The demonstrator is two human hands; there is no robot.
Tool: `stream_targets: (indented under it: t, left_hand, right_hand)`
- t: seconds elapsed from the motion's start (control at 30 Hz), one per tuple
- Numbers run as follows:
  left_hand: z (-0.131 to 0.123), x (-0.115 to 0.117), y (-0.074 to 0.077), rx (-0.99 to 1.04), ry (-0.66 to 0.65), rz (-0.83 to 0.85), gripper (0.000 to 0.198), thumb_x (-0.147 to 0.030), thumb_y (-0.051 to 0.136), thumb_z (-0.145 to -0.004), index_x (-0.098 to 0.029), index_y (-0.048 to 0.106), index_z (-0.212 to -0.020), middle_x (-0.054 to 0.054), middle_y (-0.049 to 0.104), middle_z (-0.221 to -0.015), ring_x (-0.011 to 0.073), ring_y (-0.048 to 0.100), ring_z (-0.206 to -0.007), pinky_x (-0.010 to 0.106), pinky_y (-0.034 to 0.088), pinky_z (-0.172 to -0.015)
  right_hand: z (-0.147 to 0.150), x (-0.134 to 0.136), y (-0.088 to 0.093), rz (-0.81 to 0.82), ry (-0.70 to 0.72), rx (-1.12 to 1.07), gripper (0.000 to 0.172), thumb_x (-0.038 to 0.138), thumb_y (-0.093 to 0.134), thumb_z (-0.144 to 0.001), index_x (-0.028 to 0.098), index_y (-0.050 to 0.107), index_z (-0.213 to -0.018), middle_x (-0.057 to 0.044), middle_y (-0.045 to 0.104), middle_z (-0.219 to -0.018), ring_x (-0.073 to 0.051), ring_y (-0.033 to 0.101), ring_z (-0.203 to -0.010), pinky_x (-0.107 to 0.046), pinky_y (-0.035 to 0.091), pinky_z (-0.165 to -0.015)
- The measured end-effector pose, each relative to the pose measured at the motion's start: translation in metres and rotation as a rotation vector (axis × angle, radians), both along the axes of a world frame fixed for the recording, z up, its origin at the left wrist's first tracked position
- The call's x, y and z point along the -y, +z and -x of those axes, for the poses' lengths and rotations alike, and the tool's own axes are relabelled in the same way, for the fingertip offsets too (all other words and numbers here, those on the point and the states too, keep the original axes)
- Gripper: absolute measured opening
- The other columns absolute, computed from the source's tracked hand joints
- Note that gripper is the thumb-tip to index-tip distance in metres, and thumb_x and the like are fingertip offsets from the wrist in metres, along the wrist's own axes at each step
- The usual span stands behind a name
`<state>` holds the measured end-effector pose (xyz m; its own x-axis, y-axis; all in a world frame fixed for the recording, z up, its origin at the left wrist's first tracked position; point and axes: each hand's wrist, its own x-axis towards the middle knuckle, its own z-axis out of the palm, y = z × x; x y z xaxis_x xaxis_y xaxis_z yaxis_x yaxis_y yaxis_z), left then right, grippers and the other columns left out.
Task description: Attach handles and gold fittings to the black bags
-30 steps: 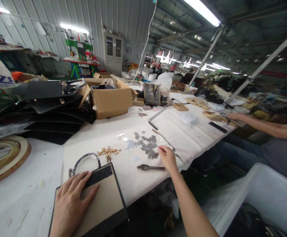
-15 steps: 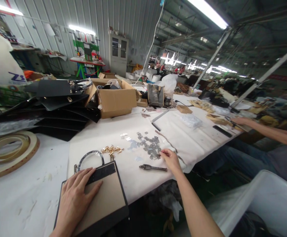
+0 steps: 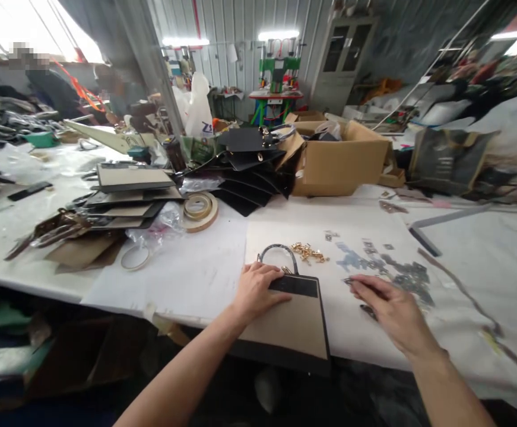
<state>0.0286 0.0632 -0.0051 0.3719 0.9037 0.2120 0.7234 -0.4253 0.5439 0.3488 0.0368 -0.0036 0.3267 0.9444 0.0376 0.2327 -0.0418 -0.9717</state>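
Observation:
My left hand [image 3: 258, 290] lies with fingers spread on the bag panel [image 3: 300, 323], a tan board edged in black that reaches over the table's front edge. A handle [image 3: 280, 246] in clear wrap arches from the panel's far side. To the right, my right hand [image 3: 389, 308] pinches a small metal plate [image 3: 347, 281] between thumb and fingertips, above the table. Behind and beside that hand lie many flat metal plates [image 3: 412, 276]. Gold-coloured fittings [image 3: 309, 253] are heaped beyond the panel. Under the right hand, a dark hand tool [image 3: 368, 311] is mostly hidden.
Left of me are stacked bag panels [image 3: 136, 178], rolls of tape [image 3: 200, 212] and plastic wrap. Black panels [image 3: 249, 193] and a cardboard box [image 3: 342, 166] stand at the back. A grey angled bar [image 3: 427, 237] and a brown strip [image 3: 458, 290] lie at right.
The view has swung left. My right hand has come away from the plate pile toward the bag panel, with a small plate in its fingertips. My left hand stays on the panel.

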Motion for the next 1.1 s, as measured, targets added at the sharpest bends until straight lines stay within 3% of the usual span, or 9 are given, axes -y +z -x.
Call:
stream_targets:
  t: [0.07,0.13,0.3,0.47,0.57,0.73,1.1]
  left_hand:
    - [0.000,0.001,-0.004,0.013,0.000,-0.025,0.057,-0.059,0.085,-0.076,-0.031,0.074,-0.124,0.003,0.074,-0.131,0.0291,0.061,-0.122,0.049,0.043,-0.109]
    - [0.001,0.002,-0.009,0.033,0.008,-0.052,0.058,-0.062,0.083,-0.077,-0.032,0.073,-0.125,0.003,0.074,-0.131,0.0295,0.060,-0.124,0.048,0.042,-0.109]
    - [0.006,0.002,-0.016,0.084,0.023,-0.064,0.050,-0.065,0.077,-0.082,-0.033,0.075,-0.120,0.001,0.077,-0.124,0.0285,0.060,-0.122,0.047,0.044,-0.105]
    - [0.007,0.000,-0.019,0.116,0.032,-0.063,0.048,-0.063,0.080,-0.079,-0.033,0.075,-0.116,0.000,0.078,-0.120,0.0279,0.061,-0.119,0.047,0.045,-0.102]
    - [0.007,0.000,-0.021,0.129,0.041,-0.071,0.048,-0.063,0.081,-0.079,-0.033,0.075,-0.115,0.001,0.078,-0.117,0.0273,0.062,-0.118,0.046,0.045,-0.100]
    - [0.006,0.000,-0.023,0.135,0.041,-0.065,0.045,-0.061,0.081,-0.079,-0.032,0.076,-0.112,0.002,0.078,-0.117,0.0286,0.061,-0.119,0.046,0.045,-0.100]
    - [0.008,0.001,-0.023,0.158,0.047,-0.054,0.043,-0.057,0.081,-0.081,-0.032,0.075,-0.116,0.000,0.077,-0.122,0.0270,0.061,-0.121,0.046,0.044,-0.104]
  right_hand:
    - [0.046,-0.004,0.016,0.068,0.259,0.020,0.041,0.054,0.084,-0.076,0.020,0.081,-0.098,-0.010,0.077,-0.091,-0.021,0.070,-0.078,-0.036,0.061,-0.077]
    - [0.082,-0.011,0.024,0.055,0.418,0.043,0.033,0.051,0.076,-0.084,0.021,0.080,-0.096,-0.007,0.073,-0.090,-0.019,0.066,-0.079,-0.033,0.058,-0.076]
    - [0.127,-0.025,0.013,0.115,0.564,0.112,0.027,0.043,0.067,-0.088,0.022,0.079,-0.099,-0.004,0.071,-0.092,-0.017,0.063,-0.076,-0.031,0.054,-0.073]
    - [0.133,-0.030,0.003,0.221,0.578,0.137,0.031,0.042,0.063,-0.088,0.021,0.076,-0.107,-0.002,0.073,-0.085,-0.015,0.059,-0.066,-0.030,0.051,-0.065]
    - [0.132,-0.033,0.003,0.230,0.603,0.187,0.026,0.040,0.063,-0.088,0.022,0.075,-0.102,-0.002,0.074,-0.086,-0.017,0.063,-0.069,-0.031,0.050,-0.067]
    - [0.136,-0.035,0.006,0.125,0.615,0.317,0.018,0.032,0.062,-0.089,0.024,0.076,-0.096,-0.004,0.076,-0.103,-0.022,0.070,-0.096,-0.036,0.053,-0.091]
    - [0.140,-0.025,0.006,-0.090,0.594,0.661,0.019,0.023,0.055,-0.098,0.026,0.073,-0.101,-0.004,0.069,-0.100,-0.022,0.068,-0.095,-0.036,0.052,-0.087]
